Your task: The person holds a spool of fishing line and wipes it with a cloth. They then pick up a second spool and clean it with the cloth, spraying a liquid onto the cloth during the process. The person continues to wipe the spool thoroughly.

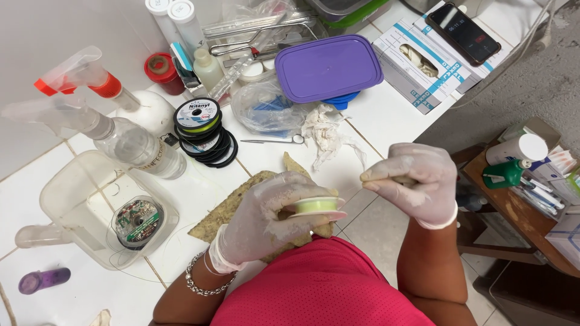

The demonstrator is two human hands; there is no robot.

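Two gloved hands are up over the white tiled counter [374, 115]. The left hand [266, 211] has its fingers curled around a small spool [315, 207] of pale yellow-green line, gripping it by the sides so the flat rims stay free, probably to let it turn. The right hand [417, 181], just to the right of the spool, is closed, thumb and forefinger pinched on something thin at their tips; it looks like the line's end, though the strand itself is too fine to make out.

Just under the spool lies a rough tan-green cloth [232, 208], perhaps as a work mat. Up and left of the spool sits a stack of black line reels [202, 130], close enough to grab. Small scissors [275, 141] lie above the spool, beside a crumpled tissue [326, 130]. Farther up rests a purple-lidded box [329, 66]. Well left of the spool, a clear plastic tub [66, 193] holds another reel, with two spray bottles [121, 130] above it. Far up and right of the spool, a dark phone [462, 31] lies on boxes of gloves [417, 66].
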